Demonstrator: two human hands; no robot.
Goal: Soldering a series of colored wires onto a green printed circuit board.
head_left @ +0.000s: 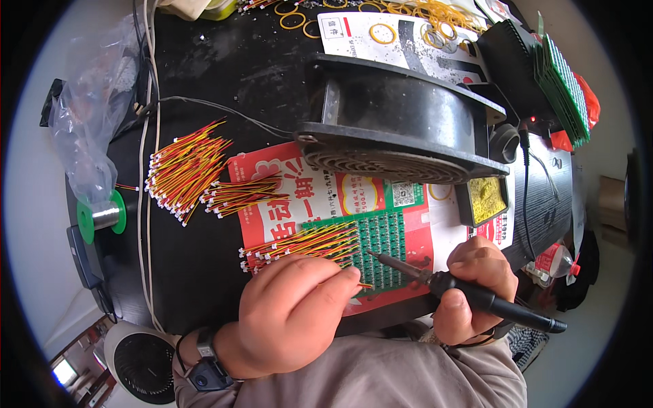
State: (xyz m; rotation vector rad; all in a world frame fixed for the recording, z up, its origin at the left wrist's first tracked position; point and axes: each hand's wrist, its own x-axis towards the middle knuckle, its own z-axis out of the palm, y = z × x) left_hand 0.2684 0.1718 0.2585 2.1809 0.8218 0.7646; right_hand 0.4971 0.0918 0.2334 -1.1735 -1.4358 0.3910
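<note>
In my right hand point(476, 285) is a black soldering iron point(401, 266), its tip pointing left over a green circuit board panel point(384, 234). My left hand point(292, 309) is closed in a pinch at the panel's near left edge. A short wire point(366, 285) with an orange-red end sticks out beyond its fingertips; the rest of it is hidden by the hand. Rows of red, yellow and black wires point(306, 241) with white connectors lie across the panel's left part. The panel rests on a red printed sheet point(415, 299).
Beyond the panel stands a large black fan point(401, 115). Loose wire bundles point(187, 170) lie at left, near a green solder spool point(102, 216). A tray of yellow sponge point(486, 199) sits right. Stacked boards point(564, 88) and rubber bands point(382, 33) are farther back.
</note>
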